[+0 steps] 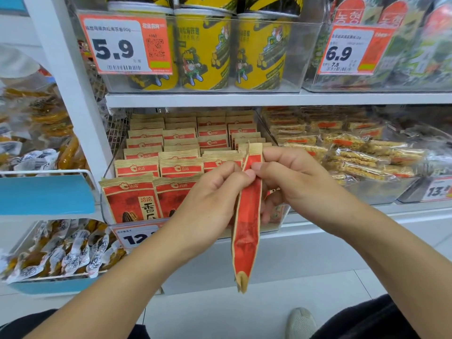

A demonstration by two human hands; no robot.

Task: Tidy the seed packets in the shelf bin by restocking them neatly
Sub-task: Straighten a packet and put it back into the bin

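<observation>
**One seed packet held edge-on in front of the shelf bin**

Two bare hands are holding a single red-and-kraft-brown paper seed packet (pixel 247 216) upright and edge-on, just in front of the clear plastic shelf bin (pixel 105 211). The left hand (pixel 210 199) is pinching the packet's upper part from the left, thumb and fingers curled against it. The right hand (pixel 291 179) is pinching the same upper part from the right, its fingers (pixel 271 152) folded round the packet's top edge. The packet's lower end is hanging free below the bin's front lip.

Inside the bin, matching red-and-brown seed packets (pixel 137 201) are standing upright in four columns running back from the front wall; two front packets are showing at the left, while the hands are hiding the front of the right columns. A white price label (pixel 137 237) is sitting on the bin's front.

Above the bin, three yellow printed paper tubs (pixel 205 52) are standing side by side. To the right of the bin, clear-wrapped golden snack bars (pixel 362 160) are lying piled in a neighbouring tray; their number cannot be counted.
</observation>
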